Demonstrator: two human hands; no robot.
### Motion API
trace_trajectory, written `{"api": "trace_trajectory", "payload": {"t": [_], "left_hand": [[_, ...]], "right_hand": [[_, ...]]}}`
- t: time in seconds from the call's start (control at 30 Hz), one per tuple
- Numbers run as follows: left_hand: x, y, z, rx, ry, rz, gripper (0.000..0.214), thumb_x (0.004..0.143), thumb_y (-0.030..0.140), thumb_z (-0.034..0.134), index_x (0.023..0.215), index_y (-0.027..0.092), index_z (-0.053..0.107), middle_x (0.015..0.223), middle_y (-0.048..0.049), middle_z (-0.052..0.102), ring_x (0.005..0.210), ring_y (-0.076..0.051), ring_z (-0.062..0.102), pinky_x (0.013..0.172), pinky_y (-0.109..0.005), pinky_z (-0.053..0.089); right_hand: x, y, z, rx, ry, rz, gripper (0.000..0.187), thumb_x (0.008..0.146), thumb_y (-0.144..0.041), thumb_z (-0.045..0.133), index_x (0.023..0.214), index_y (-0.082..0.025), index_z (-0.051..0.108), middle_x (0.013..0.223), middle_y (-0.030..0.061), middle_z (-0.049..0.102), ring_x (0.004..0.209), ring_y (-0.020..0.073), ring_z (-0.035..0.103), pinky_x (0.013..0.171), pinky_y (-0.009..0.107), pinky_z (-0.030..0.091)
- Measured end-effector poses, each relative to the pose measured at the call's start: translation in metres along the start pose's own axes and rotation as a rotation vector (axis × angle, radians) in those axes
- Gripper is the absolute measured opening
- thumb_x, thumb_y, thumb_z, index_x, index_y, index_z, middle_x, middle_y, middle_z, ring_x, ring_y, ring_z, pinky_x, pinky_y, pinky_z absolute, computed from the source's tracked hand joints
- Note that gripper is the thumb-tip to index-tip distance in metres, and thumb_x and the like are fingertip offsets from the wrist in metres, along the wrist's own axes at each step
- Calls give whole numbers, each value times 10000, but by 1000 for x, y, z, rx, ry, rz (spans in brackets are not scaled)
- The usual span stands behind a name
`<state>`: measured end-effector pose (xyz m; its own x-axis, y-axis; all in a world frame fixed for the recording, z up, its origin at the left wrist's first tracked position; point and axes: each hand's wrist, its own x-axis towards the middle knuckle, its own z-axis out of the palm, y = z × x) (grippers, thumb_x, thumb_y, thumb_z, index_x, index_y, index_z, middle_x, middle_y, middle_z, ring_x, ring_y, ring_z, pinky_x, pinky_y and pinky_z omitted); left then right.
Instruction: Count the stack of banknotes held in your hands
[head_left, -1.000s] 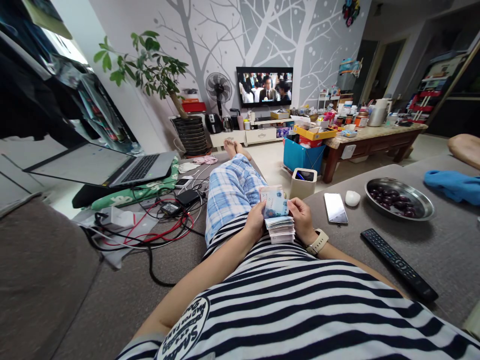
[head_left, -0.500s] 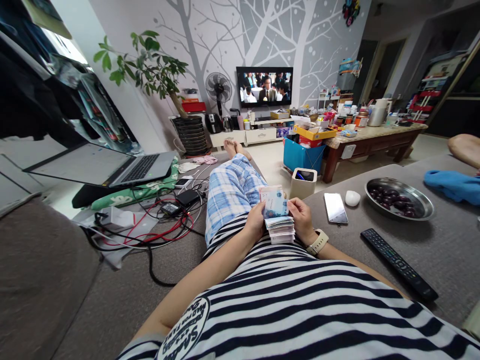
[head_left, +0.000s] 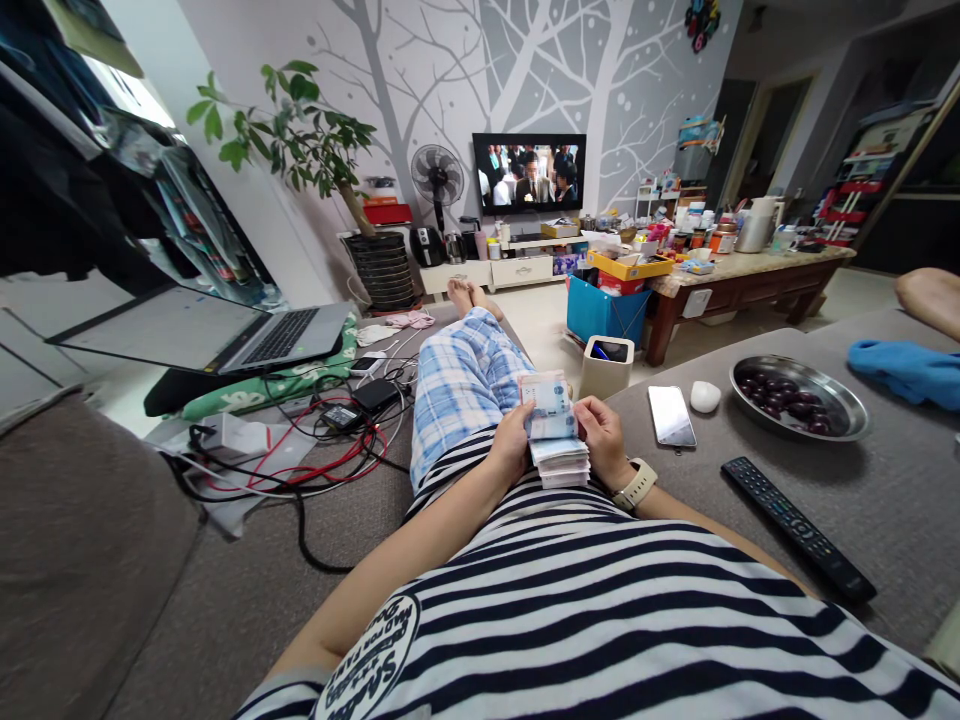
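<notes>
Left hand [head_left: 510, 445] and right hand [head_left: 604, 440] are closed on a stack of banknotes [head_left: 556, 460] (loosely fanned); notes could be dropped onto the sofa [head_left: 675, 490] if the grip is relaxed.

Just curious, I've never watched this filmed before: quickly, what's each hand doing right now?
Left hand: closed, holding a wad of banknotes.
Right hand: closed, gripping the same wad from the other side.
</notes>
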<state>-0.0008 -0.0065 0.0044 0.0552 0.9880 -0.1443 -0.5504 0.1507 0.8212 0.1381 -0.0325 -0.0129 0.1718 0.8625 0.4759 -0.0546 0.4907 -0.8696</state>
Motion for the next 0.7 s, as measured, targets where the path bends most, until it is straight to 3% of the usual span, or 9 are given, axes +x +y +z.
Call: {"api": "trace_trajectory", "payload": {"t": [0.17,0.33,0.47,0.57,0.7], "left_hand": [[-2,0,2,-19,-15,2,70,745,219,708,761,154,688,729,-77,757,844,-263,736,813,-385,577],[-2,0,-3,12,-73,-17,147,654,206,790,743,142,692,587,-24,677,603,-185,664,658,-299,537],[3,-5,-7,16,-72,-11,185,609,183,803,755,122,707,538,1,638,497,-126,577,561,-246,472],[5,-6,-6,16,-44,-9,179,634,189,797,777,130,707,587,-19,679,550,-152,626,601,-266,499],[4,-3,-2,0,4,4,138,710,237,776,771,145,693,702,-75,743,797,-252,738,771,-344,562]], "right_hand": [[1,1,1,8,-7,-2,441,883,-610,601,651,-238,552,548,-18,535,524,156,449,563,320,379],[4,6,0,-82,115,42,394,800,-564,705,688,-233,523,597,-42,490,556,146,442,553,297,361],[4,9,-1,-148,88,52,373,843,-528,646,668,-228,509,603,-40,475,576,146,427,564,294,348],[3,9,-2,-172,67,34,380,868,-508,609,639,-231,486,588,-42,450,576,147,413,572,295,340],[3,7,-2,-156,62,18,359,891,-480,585,648,-230,496,606,-33,474,589,153,430,585,297,347]]}}
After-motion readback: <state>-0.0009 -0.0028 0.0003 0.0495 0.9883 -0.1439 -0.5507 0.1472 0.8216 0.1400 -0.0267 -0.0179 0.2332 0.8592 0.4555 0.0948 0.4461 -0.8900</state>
